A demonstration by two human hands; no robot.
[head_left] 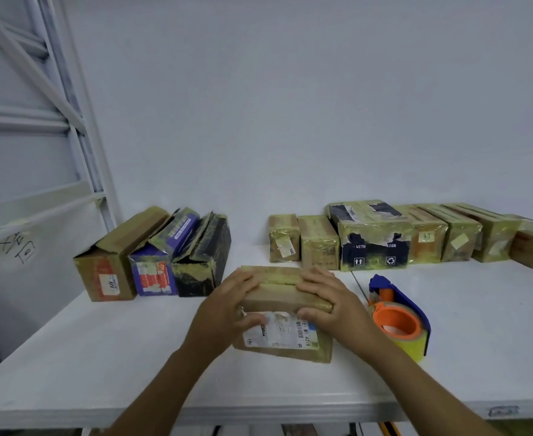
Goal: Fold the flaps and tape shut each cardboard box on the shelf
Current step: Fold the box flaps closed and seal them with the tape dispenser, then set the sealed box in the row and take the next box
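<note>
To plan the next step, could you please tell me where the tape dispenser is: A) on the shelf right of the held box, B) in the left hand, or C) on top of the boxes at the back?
A: the tape dispenser lies on the shelf, right of the box that the left hand and right hand both hold.

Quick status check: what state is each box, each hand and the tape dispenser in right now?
front box: flaps folded down, held shut.
left hand: grips its left end.
right hand: grips its right end.
tape dispenser: lying on the shelf, untouched.
three left boxes: flaps ajar.
right row of boxes: closed, taped over.
</note>
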